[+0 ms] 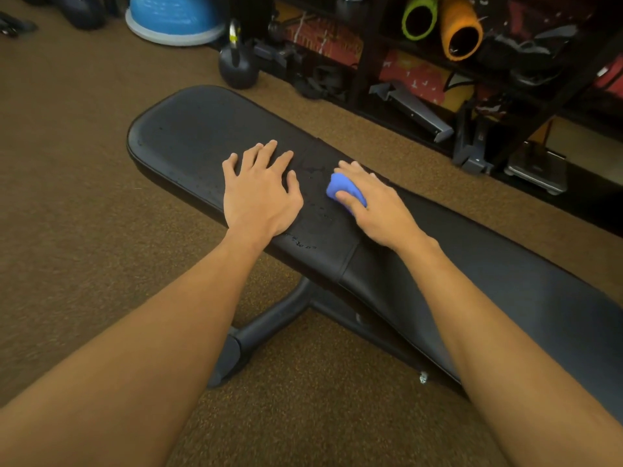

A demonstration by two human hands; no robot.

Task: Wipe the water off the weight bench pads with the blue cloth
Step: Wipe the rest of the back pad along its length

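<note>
Head view: left hand (261, 193) flat, fingers spread, palm down on the black bench pad (188, 136), right hand (377, 203) clutching the bunched blue cloth (344, 189) against the pad just beside it, water droplets (303, 245) near the front edge.

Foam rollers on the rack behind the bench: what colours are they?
One foam roller is lime green, the other orange, seen in the head view.

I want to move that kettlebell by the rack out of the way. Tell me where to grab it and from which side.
Take the kettlebell by the handle loop at its top, coming from above. It stands upright on the carpet with the round body below, so the loop is the only part a grip closes around. The rack crowds its right side.
</note>
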